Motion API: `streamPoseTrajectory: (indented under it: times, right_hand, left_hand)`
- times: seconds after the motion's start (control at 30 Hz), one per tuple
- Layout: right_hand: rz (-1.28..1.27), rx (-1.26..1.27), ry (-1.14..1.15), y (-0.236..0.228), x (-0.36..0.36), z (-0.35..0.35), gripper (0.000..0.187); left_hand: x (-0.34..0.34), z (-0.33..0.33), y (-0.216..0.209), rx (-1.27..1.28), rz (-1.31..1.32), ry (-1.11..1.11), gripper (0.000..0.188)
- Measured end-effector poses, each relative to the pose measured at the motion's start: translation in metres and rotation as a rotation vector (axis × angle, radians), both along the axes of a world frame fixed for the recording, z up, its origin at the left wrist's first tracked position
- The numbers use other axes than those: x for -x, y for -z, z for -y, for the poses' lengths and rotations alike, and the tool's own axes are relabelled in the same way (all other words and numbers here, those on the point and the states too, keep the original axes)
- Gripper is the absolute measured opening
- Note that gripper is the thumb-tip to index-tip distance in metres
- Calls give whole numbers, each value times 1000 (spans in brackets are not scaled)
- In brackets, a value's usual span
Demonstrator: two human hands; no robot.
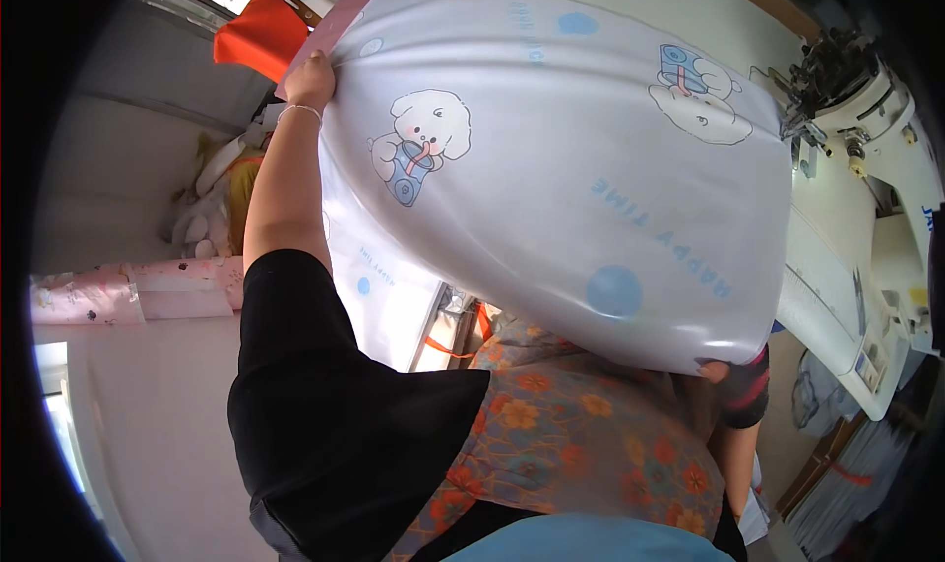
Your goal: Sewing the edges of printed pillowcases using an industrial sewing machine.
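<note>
A large glossy white sheet (512, 198), printed with cartoon puppies and blue spots, is stretched out in front of me; whether it is cloth or plastic film I cannot tell. At its far left edge my left hand (312, 82) grips it, and folds fan out from there. My right hand (716, 371) pinches the near right corner, its fingers mostly hidden under the sheet and by a dark, blurred cuff. Close to the sheet's right edge stands a white sewing machine (866, 114), its needle area partly in view. More of the same printed material (369, 277) hangs below on the left.
The white machine table (837, 296) runs down the right side, with a scissors-like dark tool on it. An orange-red piece (258, 38) lies beyond my left hand. Stuffed cloth items (212, 203) and a pink roll (138, 291) sit at left. My flowered apron (581, 414) touches the sheet's near edge.
</note>
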State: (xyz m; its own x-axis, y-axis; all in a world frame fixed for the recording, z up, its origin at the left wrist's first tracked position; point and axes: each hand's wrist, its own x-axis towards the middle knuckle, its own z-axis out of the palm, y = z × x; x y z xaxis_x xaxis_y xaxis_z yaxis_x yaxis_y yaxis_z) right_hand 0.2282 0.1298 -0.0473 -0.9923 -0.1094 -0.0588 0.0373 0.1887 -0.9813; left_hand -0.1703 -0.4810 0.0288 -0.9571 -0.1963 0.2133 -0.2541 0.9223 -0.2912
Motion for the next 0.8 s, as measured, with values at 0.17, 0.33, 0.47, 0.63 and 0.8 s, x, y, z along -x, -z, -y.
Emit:
streamPoseTrajectory:
  times: [0.17,0.33,0.47,0.63,0.8]
  right_hand:
    - [-299,-307,-226,24,7,0,74]
    - [-332,192,-22,-45,11,69,50]
    - [-120,150,6,-35,-14,56,47]
    - [-139,103,79,-64,-12,67,73]
    - [40,155,45,-28,-34,49,32]
  left_hand:
    - [4,-6,-4,-157,-60,-6,49]
    - [-7,-29,-6,-138,17,-85,42]
    - [-20,-88,-1,-29,-217,80,48]
    - [-84,-308,-2,-219,-238,1040,50]
    - [-175,-447,-2,-320,-170,1499,42]
